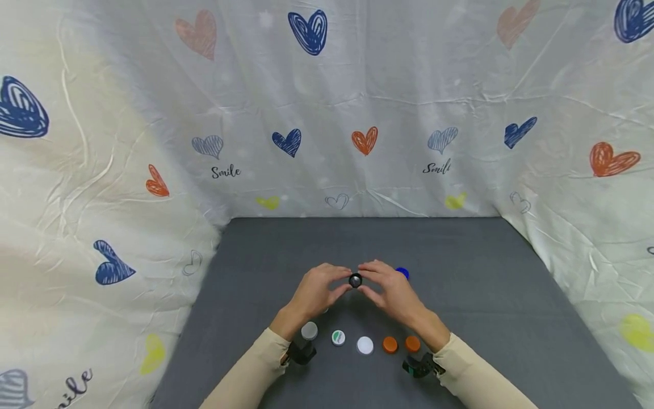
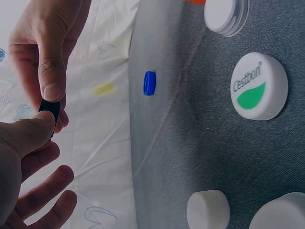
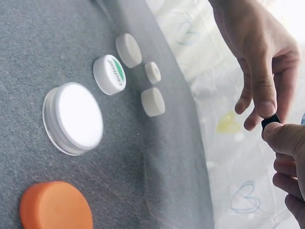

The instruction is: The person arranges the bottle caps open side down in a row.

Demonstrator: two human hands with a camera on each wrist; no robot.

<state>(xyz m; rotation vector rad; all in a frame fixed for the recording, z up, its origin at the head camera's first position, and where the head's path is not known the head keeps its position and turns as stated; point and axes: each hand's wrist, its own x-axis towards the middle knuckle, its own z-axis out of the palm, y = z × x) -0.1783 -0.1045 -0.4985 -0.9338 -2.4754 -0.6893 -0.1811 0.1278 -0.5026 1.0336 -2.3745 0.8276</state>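
Observation:
A small black cap [image 1: 355, 280] is held above the grey table between both hands. My left hand [image 1: 318, 289] pinches its left side with thumb and fingers. From the opposite side, my right hand [image 1: 387, 288] pinches it too. In the left wrist view the dark cap [image 2: 50, 109] shows between the two thumbs, largely covered by them. The right wrist view shows only a black sliver of it, with the left hand's lower fingers spread apart. Behind the right hand a blue cap [image 1: 403, 272] lies on the table, partly hidden in the head view.
Nearer my body lies a row of caps: a grey-white one [image 1: 309, 330], one with a green leaf logo [image 1: 338, 338], a plain white one [image 1: 365, 345] and two orange ones [image 1: 390, 345]. More white caps [image 3: 153, 101] lie on the left side. Heart-printed cloth [image 1: 327, 170] surrounds the table.

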